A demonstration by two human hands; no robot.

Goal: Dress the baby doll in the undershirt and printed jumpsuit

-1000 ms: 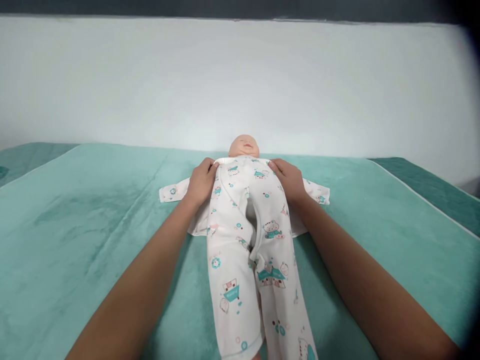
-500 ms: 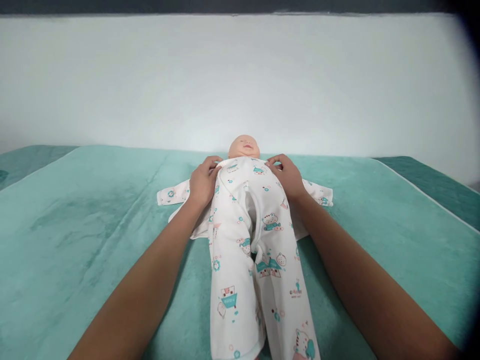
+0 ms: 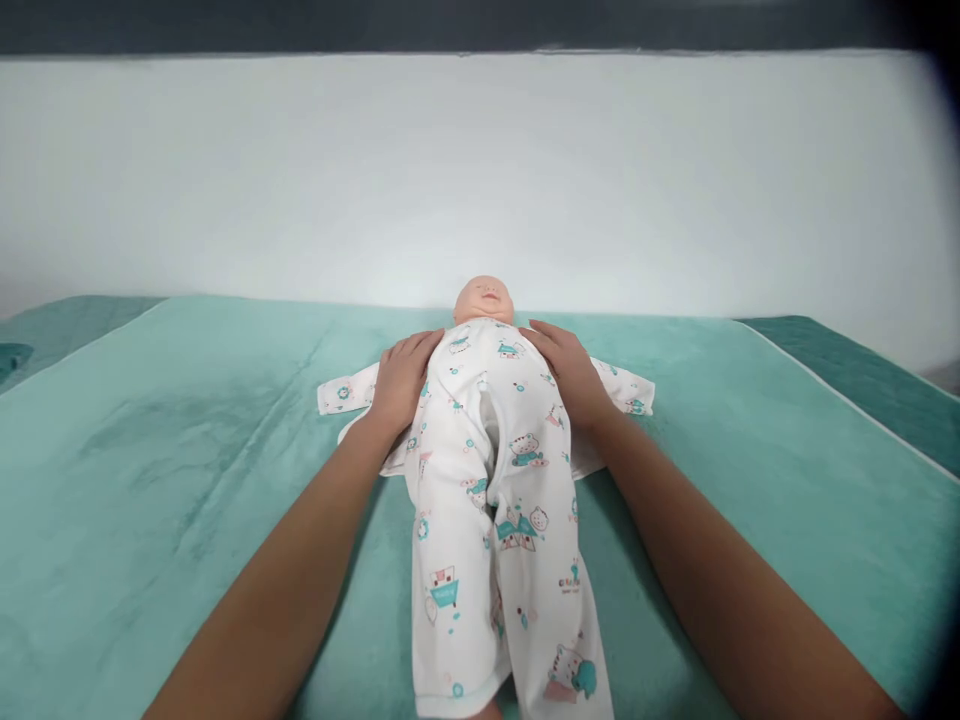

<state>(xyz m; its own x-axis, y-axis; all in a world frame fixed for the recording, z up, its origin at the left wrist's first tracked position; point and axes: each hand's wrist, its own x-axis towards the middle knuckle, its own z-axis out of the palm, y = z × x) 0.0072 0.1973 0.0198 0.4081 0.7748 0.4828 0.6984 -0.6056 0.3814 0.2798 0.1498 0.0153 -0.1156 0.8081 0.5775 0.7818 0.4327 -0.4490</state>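
Observation:
A baby doll (image 3: 486,297) lies on its back, its head toward the wall. White split-crotch baby trousers (image 3: 457,450) with teal and pink animal prints cover its front, the waistband up at the chest just below the chin. A matching white top (image 3: 630,388) lies beneath, its sleeves spread out to both sides. My left hand (image 3: 405,378) rests along the left edge of the trousers near the waistband, fingers stretched out. On the opposite side my right hand (image 3: 566,368) lies flat against the upper trousers, fingers extended. Both palms face the doll and are hidden.
A teal plush blanket (image 3: 187,480) with soft creases spreads under the doll. Darker teal fabric with a pale seam (image 3: 870,375) shows at the right and left. Behind stands a white wall (image 3: 480,170) with a dark band on top.
My fingers have let go of the trousers' waistband edges and now lie flat along its sides. The view has tilted up slightly.

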